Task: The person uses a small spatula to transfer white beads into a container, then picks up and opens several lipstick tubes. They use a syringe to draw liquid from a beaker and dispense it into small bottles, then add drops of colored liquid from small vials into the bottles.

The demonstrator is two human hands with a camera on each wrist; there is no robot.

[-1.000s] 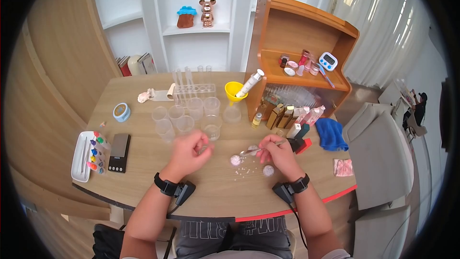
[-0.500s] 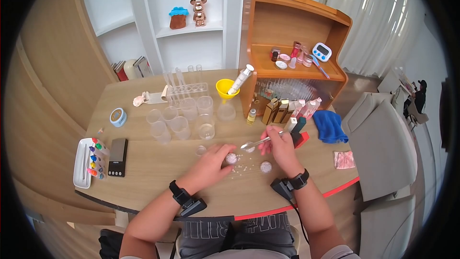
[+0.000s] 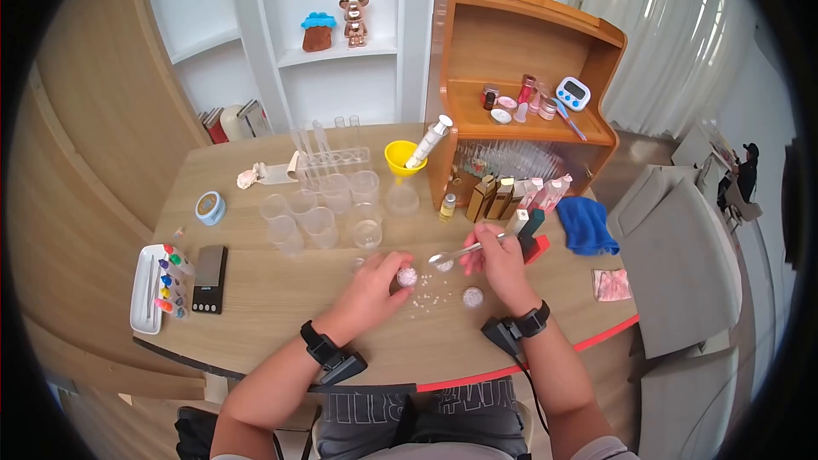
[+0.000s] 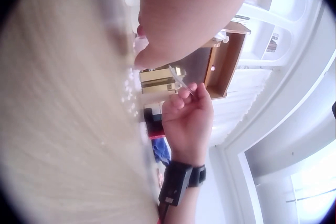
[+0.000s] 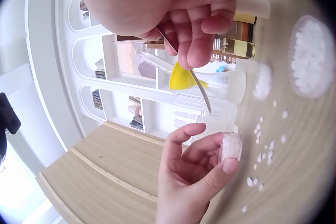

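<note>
Between its thumb and fingers, my left hand (image 3: 372, 291) grips a small clear round jar (image 3: 407, 276) filled with white-pink pellets. The right wrist view shows this jar (image 5: 231, 147) tilted on its side toward the thumb, close over the table. My right hand (image 3: 501, 268) pinches the handle of a metal spoon (image 3: 466, 251). Its bowl overlaps a second small jar of pellets (image 3: 445, 265) in the head view. A third pellet jar (image 3: 473, 296) stands below the right hand. Loose pellets (image 3: 430, 299) lie scattered between the hands.
Several clear plastic cups (image 3: 319, 226) and a test-tube rack (image 3: 336, 161) stand behind the left hand. A yellow funnel (image 3: 397, 162) holds a white bottle. Small boxes (image 3: 481, 198) and a blue cloth (image 3: 588, 227) are on the right, a black scale (image 3: 210, 277) left.
My left hand has moved right and taken hold of the pellet jar, shifting it slightly left. The spoon in my right hand has moved away from that jar to over the second one.
</note>
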